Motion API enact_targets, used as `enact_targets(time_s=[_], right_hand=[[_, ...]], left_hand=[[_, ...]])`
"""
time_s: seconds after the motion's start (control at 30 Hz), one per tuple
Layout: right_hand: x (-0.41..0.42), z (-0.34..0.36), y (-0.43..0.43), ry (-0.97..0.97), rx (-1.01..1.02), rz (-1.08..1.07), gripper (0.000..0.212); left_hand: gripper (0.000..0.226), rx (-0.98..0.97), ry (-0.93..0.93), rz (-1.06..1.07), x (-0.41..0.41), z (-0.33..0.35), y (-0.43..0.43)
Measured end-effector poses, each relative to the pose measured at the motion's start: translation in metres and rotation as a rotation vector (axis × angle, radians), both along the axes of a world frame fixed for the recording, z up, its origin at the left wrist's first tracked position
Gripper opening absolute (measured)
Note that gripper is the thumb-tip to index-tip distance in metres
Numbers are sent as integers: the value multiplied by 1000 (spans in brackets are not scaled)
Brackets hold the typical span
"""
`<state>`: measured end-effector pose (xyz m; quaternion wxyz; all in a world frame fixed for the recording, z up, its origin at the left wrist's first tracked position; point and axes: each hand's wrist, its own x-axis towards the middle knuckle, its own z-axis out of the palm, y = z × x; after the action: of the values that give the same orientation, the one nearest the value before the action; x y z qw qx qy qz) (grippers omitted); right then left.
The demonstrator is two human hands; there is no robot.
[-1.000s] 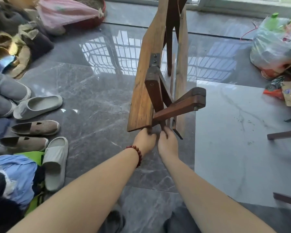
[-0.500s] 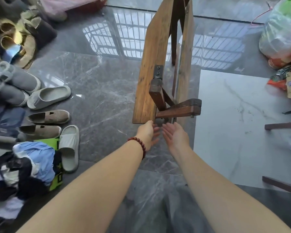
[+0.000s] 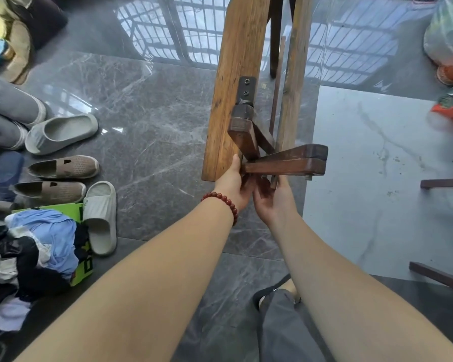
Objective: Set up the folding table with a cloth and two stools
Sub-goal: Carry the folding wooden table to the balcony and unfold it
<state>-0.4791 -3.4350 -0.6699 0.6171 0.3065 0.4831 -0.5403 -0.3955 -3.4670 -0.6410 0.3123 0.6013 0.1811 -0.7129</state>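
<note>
grey marble floor (image 3: 154, 131), glossy, with shoes along the left. head view: the folded table (image 3: 233, 74) stands upright on edge just ahead. left hand (image 3: 232, 185) grips the top's lower corner; right hand (image 3: 271, 202) curls under the dark brace (image 3: 285, 165). solid wood, so likely heavy and stiff. the hinged legs may swing, so the slab edges look the safest hold. lettering on the green box (image 3: 63, 208) is unreadable.

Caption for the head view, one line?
The left hand and right hand hold the near end of the folding table, turned on edge over a grey floor.
</note>
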Motion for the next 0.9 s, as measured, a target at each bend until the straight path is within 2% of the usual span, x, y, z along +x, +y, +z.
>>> enact_targets(time_s=[0.07, 0.13, 0.47, 0.73, 0.9], right_hand=[[-1, 1, -2, -26, -1, -42, 41], [-2, 2, -5, -66, 9, -97, 37], [-6, 0, -9, -107, 30, -104, 36], [-8, 3, -6, -136, 40, -241, 33], [-15, 13, -3, -112, 42, -277, 28]], left_hand=[[28, 3, 30, 37, -4, 7, -2], [25, 4, 55, 86, -5, 13, -5], [23, 23, 71, 191, -8, 16, -7], [14, 22, 37, 225, -3, 21, -9], [22, 17, 24, 257, -7, 33, -5]])
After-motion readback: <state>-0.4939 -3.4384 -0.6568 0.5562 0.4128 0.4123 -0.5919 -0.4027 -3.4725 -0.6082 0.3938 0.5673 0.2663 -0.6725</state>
